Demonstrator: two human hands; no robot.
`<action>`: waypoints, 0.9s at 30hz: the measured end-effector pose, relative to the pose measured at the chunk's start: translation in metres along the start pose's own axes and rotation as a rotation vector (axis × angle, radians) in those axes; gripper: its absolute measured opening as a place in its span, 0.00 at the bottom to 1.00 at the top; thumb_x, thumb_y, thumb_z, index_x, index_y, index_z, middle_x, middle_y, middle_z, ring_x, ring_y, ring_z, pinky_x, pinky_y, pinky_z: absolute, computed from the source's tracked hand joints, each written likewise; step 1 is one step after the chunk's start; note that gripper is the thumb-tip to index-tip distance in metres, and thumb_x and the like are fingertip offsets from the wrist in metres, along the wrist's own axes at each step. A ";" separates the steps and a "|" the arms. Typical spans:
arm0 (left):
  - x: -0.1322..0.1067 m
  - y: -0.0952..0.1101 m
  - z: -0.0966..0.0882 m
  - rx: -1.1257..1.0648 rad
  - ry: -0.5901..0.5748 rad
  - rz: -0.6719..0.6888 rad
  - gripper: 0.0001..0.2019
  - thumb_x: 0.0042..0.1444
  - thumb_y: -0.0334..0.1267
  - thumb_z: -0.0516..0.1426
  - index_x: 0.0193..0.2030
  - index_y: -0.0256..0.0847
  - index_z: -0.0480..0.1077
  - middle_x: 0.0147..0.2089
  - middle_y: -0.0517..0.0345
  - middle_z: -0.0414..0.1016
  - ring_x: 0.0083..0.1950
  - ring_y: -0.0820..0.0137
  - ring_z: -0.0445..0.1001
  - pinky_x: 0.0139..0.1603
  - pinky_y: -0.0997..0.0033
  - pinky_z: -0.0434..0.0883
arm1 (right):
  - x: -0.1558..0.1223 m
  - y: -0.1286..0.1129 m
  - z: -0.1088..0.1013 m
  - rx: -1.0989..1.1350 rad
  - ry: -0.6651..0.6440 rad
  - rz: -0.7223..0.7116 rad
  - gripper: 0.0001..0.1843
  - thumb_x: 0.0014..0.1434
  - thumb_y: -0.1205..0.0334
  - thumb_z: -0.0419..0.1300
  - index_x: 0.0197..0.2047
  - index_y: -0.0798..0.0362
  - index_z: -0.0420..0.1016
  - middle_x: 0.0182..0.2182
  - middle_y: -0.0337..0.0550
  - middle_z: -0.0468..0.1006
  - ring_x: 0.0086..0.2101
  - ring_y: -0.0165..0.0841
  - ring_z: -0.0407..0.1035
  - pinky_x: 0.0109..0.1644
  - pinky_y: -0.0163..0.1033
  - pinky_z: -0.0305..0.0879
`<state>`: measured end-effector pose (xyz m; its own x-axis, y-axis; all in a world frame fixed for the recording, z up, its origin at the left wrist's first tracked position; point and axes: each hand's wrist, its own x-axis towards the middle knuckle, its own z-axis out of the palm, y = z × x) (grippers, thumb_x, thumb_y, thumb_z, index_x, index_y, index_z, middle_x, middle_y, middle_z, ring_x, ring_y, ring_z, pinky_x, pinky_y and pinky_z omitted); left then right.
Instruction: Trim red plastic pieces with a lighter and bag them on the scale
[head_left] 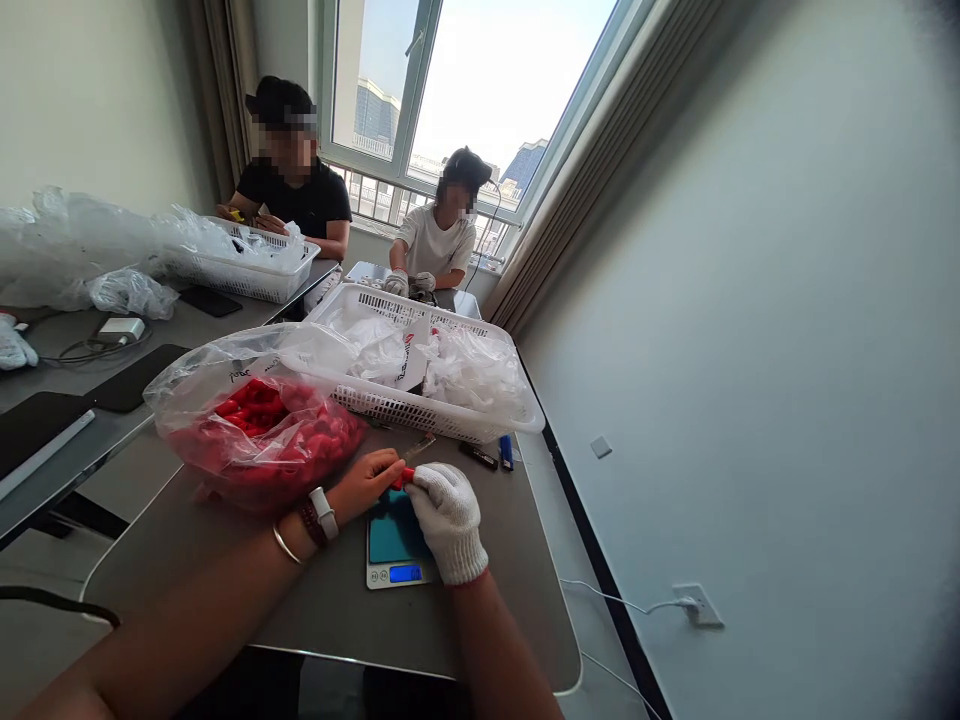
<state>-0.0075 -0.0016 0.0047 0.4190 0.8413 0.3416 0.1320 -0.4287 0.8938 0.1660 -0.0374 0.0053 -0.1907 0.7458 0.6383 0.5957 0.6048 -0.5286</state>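
1. Hands together: bare left hand [366, 484] and white-gloved right hand [448, 522] pinch a red plastic part [403, 478], apparently light and stiff; grip its exposed end.
2. Left: clear bag of red parts [259, 430], soft-sided.
3. Centre: digital scale [395, 548] beneath the hands.
4. Right: blue lighter [506, 452].

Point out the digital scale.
In the head view, the digital scale sits on the grey table, under the gloved right hand, with the bag of red parts to its left.

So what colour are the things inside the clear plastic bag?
Bright red pieces, shown best in the head view.
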 end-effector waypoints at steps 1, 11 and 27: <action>0.000 0.000 0.000 0.003 0.003 0.008 0.26 0.63 0.57 0.47 0.25 0.37 0.66 0.29 0.59 0.64 0.31 0.70 0.64 0.35 0.70 0.63 | 0.000 0.001 0.000 -0.009 0.017 0.007 0.05 0.60 0.62 0.59 0.38 0.50 0.76 0.36 0.43 0.79 0.39 0.35 0.71 0.49 0.44 0.66; 0.000 -0.002 0.000 -0.016 0.013 -0.005 0.27 0.61 0.59 0.49 0.23 0.37 0.69 0.29 0.58 0.64 0.30 0.72 0.63 0.32 0.71 0.62 | -0.001 -0.007 -0.002 0.108 -0.052 0.141 0.08 0.61 0.60 0.58 0.35 0.52 0.78 0.32 0.41 0.79 0.33 0.32 0.72 0.41 0.37 0.68; 0.000 -0.004 0.001 -0.016 0.031 -0.029 0.28 0.63 0.57 0.47 0.19 0.37 0.63 0.25 0.61 0.62 0.28 0.73 0.62 0.32 0.71 0.62 | 0.001 -0.008 -0.001 0.090 -0.137 0.159 0.09 0.60 0.59 0.58 0.36 0.51 0.79 0.29 0.39 0.79 0.30 0.31 0.71 0.38 0.35 0.67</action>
<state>-0.0072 0.0003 0.0005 0.3876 0.8629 0.3244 0.1292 -0.3993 0.9077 0.1621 -0.0421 0.0110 -0.2081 0.8609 0.4642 0.5561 0.4946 -0.6679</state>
